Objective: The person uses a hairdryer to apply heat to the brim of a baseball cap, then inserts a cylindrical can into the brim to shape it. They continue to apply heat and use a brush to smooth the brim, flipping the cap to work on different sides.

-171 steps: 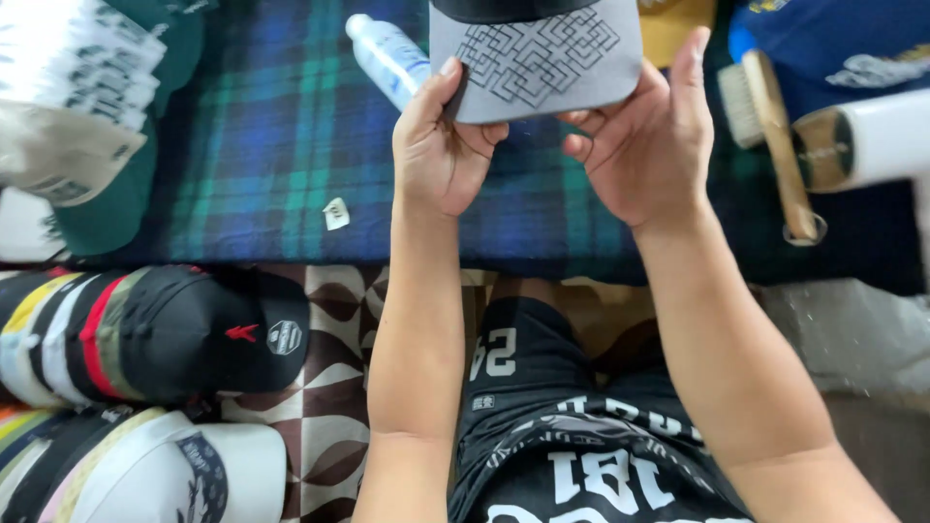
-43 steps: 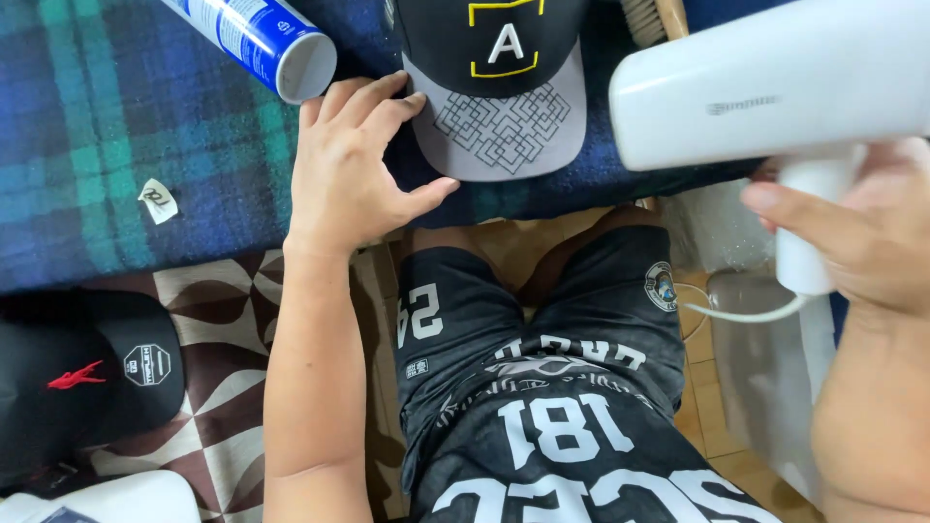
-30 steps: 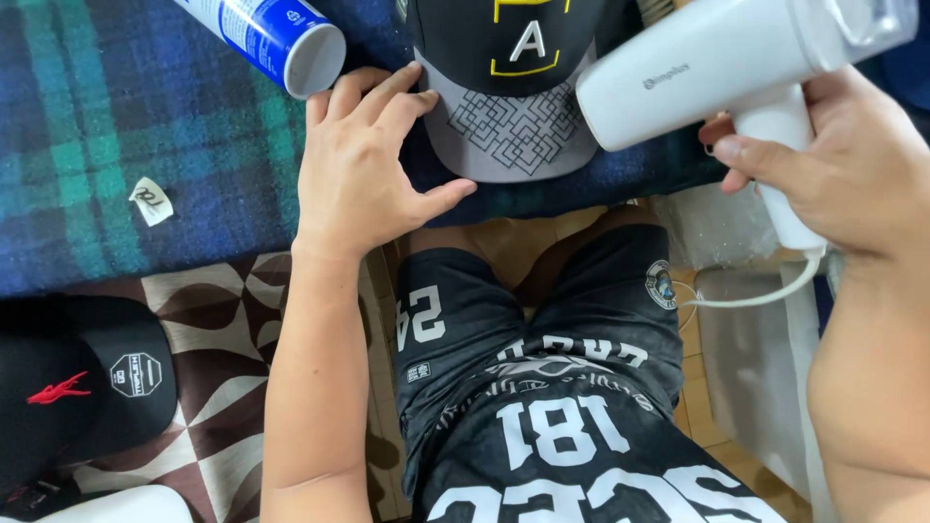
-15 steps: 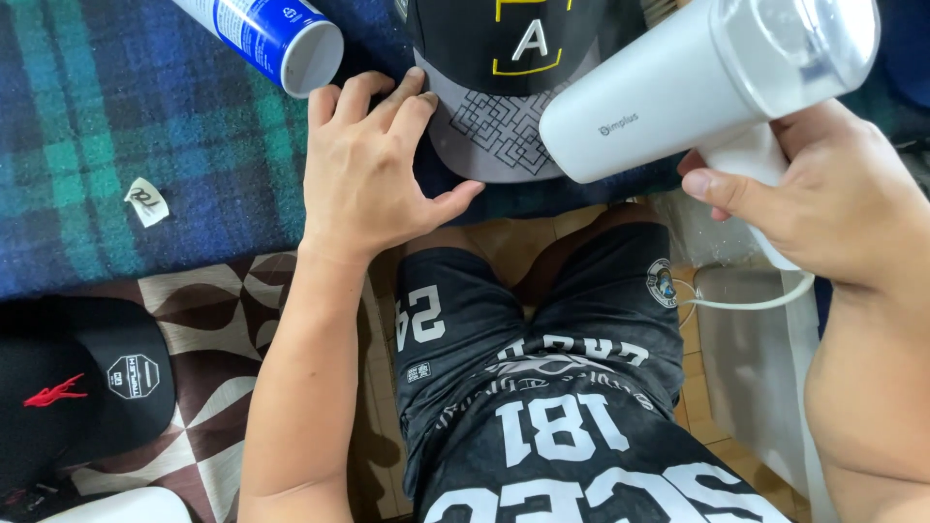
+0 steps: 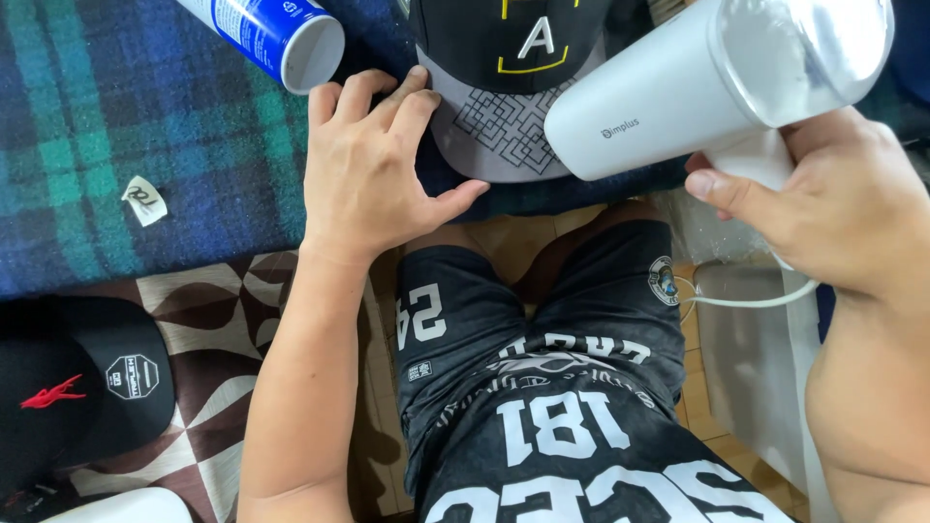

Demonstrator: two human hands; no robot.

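A black cap with a grey patterned brim [image 5: 504, 126] lies on the blue-green plaid cloth [image 5: 126, 116] at the top middle. My left hand [image 5: 373, 169] rests flat on the cloth with its fingertips on the brim's left edge. My right hand [image 5: 833, 208] grips the handle of a white hair dryer [image 5: 678, 92], whose nozzle points down-left at the brim, just above it. A white cord [image 5: 746, 298] hangs from the dryer's handle.
A blue-and-white spray can [image 5: 271, 34] lies on the cloth left of the cap. A small paper tag [image 5: 143, 199] sits further left. A black cap with a red emblem [image 5: 82, 387] lies at the bottom left on a brown patterned mat [image 5: 228, 320]. My lap in black printed shorts fills the bottom centre.
My right hand brought the hair dryer in from the right and swung its nozzle down toward the brim. My left hand stayed pressed at the brim's edge.
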